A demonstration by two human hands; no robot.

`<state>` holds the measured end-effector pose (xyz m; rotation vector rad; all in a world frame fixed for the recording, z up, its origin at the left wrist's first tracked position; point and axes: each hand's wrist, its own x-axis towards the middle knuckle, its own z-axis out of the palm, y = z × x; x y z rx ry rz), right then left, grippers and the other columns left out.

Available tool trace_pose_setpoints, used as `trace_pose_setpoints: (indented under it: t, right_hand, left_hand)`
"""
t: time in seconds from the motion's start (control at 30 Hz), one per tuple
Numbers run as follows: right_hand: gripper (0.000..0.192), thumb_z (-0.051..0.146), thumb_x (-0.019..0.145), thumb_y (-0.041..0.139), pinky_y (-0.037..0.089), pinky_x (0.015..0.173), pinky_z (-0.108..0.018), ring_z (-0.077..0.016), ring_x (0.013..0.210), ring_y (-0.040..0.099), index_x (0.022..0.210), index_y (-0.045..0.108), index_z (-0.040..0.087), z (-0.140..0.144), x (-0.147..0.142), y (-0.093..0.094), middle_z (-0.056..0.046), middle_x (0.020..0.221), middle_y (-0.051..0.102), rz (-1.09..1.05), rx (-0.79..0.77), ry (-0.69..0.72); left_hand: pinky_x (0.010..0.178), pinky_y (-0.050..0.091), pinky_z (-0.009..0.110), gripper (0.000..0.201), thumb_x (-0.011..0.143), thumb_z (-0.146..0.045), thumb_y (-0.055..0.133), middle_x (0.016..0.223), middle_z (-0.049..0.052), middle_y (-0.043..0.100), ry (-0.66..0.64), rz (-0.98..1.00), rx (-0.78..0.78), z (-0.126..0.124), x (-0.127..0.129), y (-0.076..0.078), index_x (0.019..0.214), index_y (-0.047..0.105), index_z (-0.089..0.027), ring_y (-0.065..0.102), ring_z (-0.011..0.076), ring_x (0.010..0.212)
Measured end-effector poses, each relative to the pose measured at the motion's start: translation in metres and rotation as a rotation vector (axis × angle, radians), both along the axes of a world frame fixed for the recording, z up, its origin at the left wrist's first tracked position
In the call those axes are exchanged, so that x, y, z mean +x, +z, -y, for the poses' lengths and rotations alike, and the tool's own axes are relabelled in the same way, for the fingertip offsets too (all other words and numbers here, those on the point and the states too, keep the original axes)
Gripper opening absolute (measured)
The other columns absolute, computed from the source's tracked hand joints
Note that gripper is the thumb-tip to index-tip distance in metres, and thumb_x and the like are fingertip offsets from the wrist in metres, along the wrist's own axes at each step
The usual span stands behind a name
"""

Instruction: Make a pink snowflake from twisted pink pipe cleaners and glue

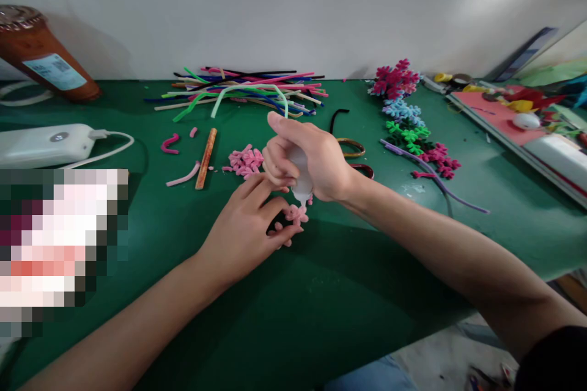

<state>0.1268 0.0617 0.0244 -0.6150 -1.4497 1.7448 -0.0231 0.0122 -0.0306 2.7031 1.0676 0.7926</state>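
My right hand (308, 157) grips a small white glue bottle (301, 183), turned nozzle-down over a pink pipe-cleaner piece (297, 215). My left hand (250, 223) lies on the green table (348, 293) and pins that pink piece with its fingertips. Just behind the hands lies a small heap of pink pipe-cleaner shapes (246, 160).
A pile of coloured pipe cleaners (243, 93) lies at the back. Finished coral-like shapes (408, 116) run along the right. An orange glue stick (206, 157), a white device with cable (46, 143), a brown bottle (43, 55) and a cluttered tray (523, 119) are around.
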Motion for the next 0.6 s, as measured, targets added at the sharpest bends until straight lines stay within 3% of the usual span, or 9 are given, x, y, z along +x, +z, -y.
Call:
trace_pose_setpoints:
  t: [0.23, 0.37, 0.6]
  right_hand:
    - [0.067, 0.061, 0.091, 0.033, 0.033, 0.049, -0.026, -0.0104, 0.043, 0.034, 0.04, 0.039, 0.019, 0.0021, -0.0008, 0.0013, 0.002, 0.039, 0.032, 0.007, -0.003, -0.009]
    - [0.066, 0.059, 0.092, 0.034, 0.032, 0.048, -0.027, -0.0104, 0.043, 0.034, 0.04, 0.04, 0.019, 0.002, -0.0014, -0.0001, 0.002, 0.04, 0.032, -0.03, 0.023, 0.01]
    - [0.065, 0.056, 0.094, 0.033, 0.036, 0.05, -0.028, -0.0119, 0.045, 0.035, 0.039, 0.039, 0.021, 0.007, -0.0036, 0.0042, 0.001, 0.042, 0.032, 0.006, 0.028, -0.009]
  left_hand:
    - [0.101, 0.041, 0.047, 0.031, 0.078, -0.041, 0.067, 0.113, 0.012, 0.057, -0.019, -0.011, 0.03, -0.0003, -0.0003, -0.0029, 0.097, 0.063, -0.016, 0.047, 0.0302, 0.115]
    - [0.099, 0.042, 0.045, 0.02, 0.082, -0.035, 0.063, 0.106, 0.011, 0.059, -0.019, -0.022, 0.006, -0.0007, 0.0012, -0.0022, 0.088, 0.066, -0.016, 0.05, 0.0287, 0.111]
    - [0.091, 0.046, 0.044, 0.023, 0.083, -0.039, 0.061, 0.091, 0.009, 0.06, 0.019, -0.014, 0.015, 0.0004, 0.0018, -0.0002, 0.079, 0.066, -0.017, 0.053, 0.027, 0.099]
